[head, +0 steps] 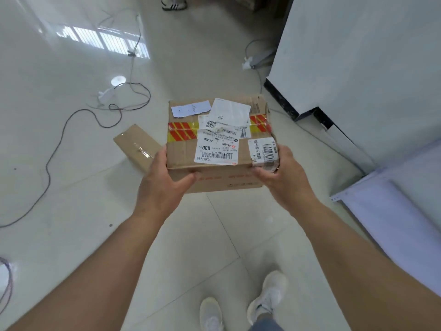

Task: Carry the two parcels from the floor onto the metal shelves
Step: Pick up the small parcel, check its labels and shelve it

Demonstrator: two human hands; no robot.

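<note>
I hold a brown cardboard parcel (183,154) with white shipping labels and red-and-yellow tape in front of me, above the floor. My left hand (164,182) grips its near left corner and my right hand (284,175) grips its near right corner. A second, flatter brown parcel (137,145) lies on the tiled floor just left of and below the held one, partly hidden by it. The edge of a white metal shelf (386,201) shows at the right.
Dark cables (71,120) loop across the glossy floor at left, near a small white device (107,94). A white panel with a black base (334,68) stands at right. Another person's shoe (174,3) is at the top. My own white shoes (267,297) are below.
</note>
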